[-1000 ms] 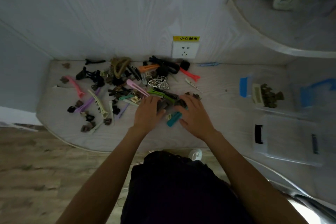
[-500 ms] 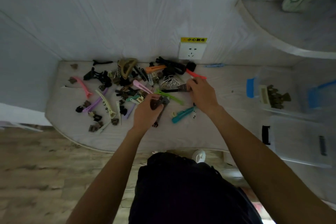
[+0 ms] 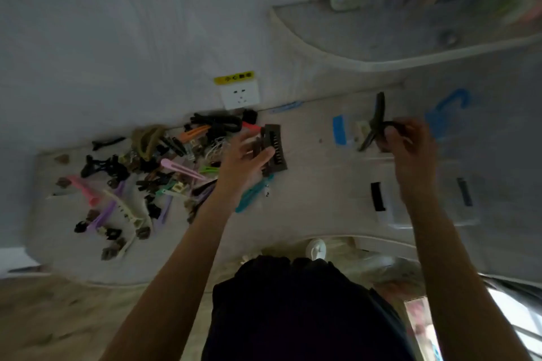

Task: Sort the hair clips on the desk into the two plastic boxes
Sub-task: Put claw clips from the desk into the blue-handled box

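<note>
**Two clips in hand, one over the far box**

Your right hand [image 3: 406, 141] pinches a dark, long clip [image 3: 376, 123] by one end, holding it above the far plastic box [image 3: 340, 129], the one with the blue latch. A pale clip already lies in that box. Your left hand [image 3: 246, 155] holds a brown comb-toothed clip [image 3: 274, 148] with thumb and fingers curled around it, just right of the pile of hair clips [image 3: 146, 179] spread over the left half of the desk [image 3: 308, 199]. The near plastic box [image 3: 390, 208], with the black latch, sits on the right, close to the desk's near edge; motion blur hides whether anything is in it.

These clips look light and stiff, made of hard plastic, so a fingertip pinch is enough. Expect smooth, slightly slippery surfaces and sprung jaws. Take the long ones near the hinge end, where squeezing won't pop them open. Hold the comb-toothed one across its solid back, not by its thin teeth, which would probably snag or snap.

A teal clip [image 3: 252, 193] lies just below your left wrist. A wall socket [image 3: 240, 95] sits behind the pile.
</note>
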Tool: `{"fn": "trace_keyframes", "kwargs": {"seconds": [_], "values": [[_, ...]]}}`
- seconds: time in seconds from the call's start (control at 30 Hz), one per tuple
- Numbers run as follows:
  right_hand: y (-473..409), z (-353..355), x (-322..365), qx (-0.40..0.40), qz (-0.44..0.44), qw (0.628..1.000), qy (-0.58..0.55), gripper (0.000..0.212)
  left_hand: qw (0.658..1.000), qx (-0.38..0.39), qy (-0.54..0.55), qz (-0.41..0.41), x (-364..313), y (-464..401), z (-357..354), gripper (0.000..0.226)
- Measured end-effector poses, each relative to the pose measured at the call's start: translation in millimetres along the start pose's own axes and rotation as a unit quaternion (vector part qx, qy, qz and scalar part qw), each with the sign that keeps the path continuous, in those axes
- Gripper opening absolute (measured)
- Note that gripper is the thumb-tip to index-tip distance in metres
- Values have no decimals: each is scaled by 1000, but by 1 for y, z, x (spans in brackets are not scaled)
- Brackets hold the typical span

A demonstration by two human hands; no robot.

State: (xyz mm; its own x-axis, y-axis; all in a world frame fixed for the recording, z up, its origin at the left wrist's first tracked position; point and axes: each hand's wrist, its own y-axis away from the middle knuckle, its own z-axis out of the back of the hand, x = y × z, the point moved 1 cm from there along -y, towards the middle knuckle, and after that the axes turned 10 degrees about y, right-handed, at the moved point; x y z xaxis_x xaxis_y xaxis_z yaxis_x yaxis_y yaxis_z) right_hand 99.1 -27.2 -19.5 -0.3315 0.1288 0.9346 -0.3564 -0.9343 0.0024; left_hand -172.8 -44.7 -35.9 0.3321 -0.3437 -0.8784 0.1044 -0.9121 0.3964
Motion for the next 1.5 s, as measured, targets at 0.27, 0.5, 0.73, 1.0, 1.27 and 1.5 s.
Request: {"fn": "trace_keyframes", "kwargs": {"seconds": [0.27,0.5,0.73,1.0,1.27,1.5], "values": [[-61,62,-22,-80,61,943,318,28,887,133,-390,-206,6,-44,-156,48],[-76,71,-24,-21,125,856,501,33,539,123,-802,-226,34,-80,-192,60],[-86,61,-38,61,138,763,628,42,654,196,-666,-299,30,-72,-156,34],[-4,-26,-3,142,285,854,412,18,925,112,-306,-197,24,-14,-35,23],[36,-178,35,356,348,795,347,34,878,-101,-439,-161,0,-5,121,20],[23,-285,42,418,349,683,487,63,815,-152,-546,-124,-33,-36,215,48]]}}
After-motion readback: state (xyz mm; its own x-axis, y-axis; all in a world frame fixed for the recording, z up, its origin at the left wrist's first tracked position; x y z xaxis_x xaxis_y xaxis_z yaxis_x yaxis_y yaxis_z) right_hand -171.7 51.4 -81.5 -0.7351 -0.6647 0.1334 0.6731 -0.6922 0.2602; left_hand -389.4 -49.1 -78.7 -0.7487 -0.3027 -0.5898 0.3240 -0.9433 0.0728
